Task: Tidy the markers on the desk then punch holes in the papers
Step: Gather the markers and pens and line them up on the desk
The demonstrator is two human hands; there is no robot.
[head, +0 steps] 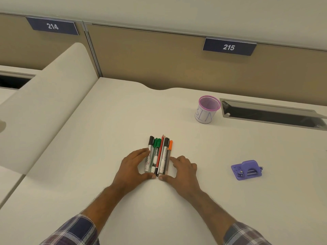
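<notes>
plastic markers (159,155) are squeezed between flat left hand (135,164) and right hand (182,167); uneven pressure could roll them apart.

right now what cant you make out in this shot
Head view:
- Papers: none in frame.
- Pink mesh cup contents: its own wall hides the bottom.
- Desk slot interior: dark, cut off by the right edge.
- Small print on the markers: too small.

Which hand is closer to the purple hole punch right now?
Right. The right hand lies left of the hole punch; the left hand is farther, beyond the markers.
</notes>
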